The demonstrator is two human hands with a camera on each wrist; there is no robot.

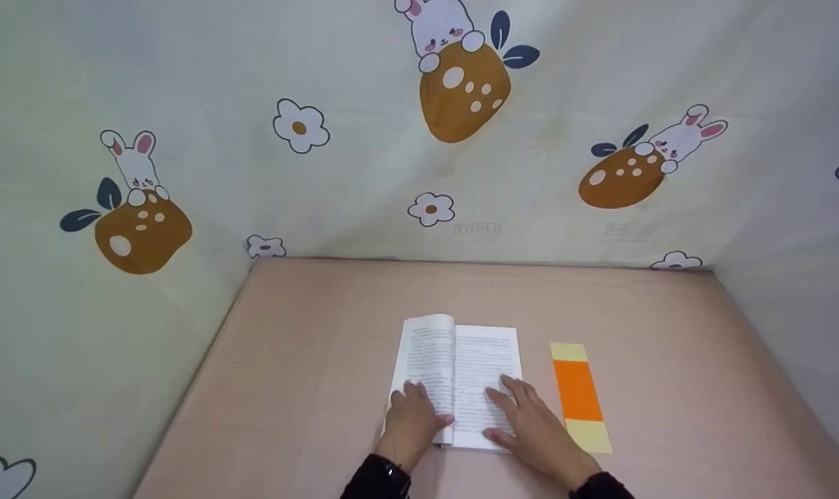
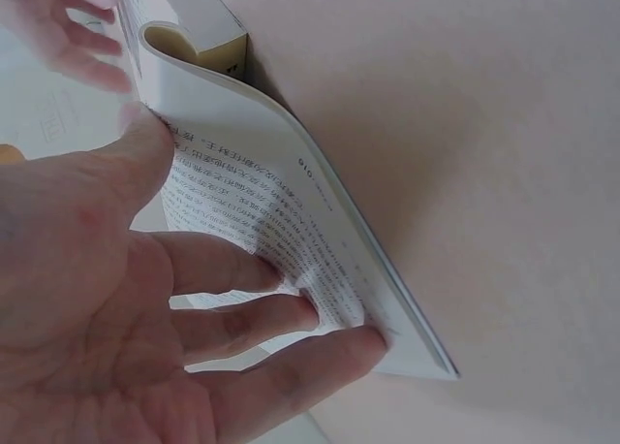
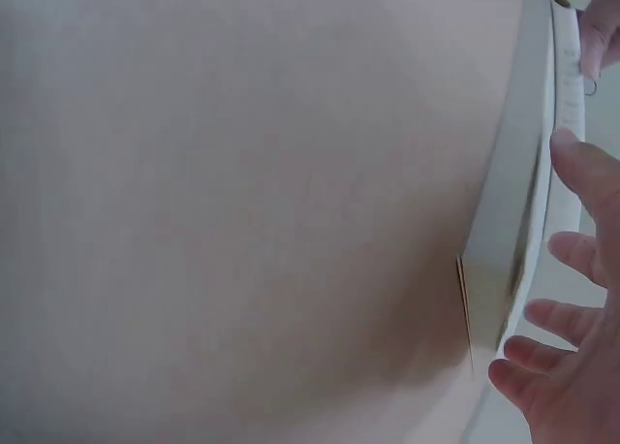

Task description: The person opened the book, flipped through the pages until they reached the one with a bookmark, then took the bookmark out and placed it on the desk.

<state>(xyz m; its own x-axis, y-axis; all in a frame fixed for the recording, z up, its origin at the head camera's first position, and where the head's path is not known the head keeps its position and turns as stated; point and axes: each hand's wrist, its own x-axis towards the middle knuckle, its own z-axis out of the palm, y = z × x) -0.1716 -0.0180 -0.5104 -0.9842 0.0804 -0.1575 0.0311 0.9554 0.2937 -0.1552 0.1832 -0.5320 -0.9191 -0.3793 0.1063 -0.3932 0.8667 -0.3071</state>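
An open book (image 1: 485,353) with printed pages lies on the table, its left pages arching up toward the spine. My left hand (image 1: 411,423) rests on the left page, fingers spread and fairly straight, thumb near the fold. In the left wrist view, the fingertips (image 2: 363,339) touch the printed page (image 2: 242,192). Over the right page is my right hand (image 1: 539,431), fingers extended and spread. The right wrist view shows the thick block of pages (image 3: 509,202) from its edge, with the right hand (image 3: 581,308) along it.
Right of the book lies a flat strip (image 1: 579,389), orange in the middle with pale yellow ends. The pinkish-tan tabletop (image 1: 301,360) meets fabric walls (image 1: 350,187) printed with rabbits and flowers at the back and sides.
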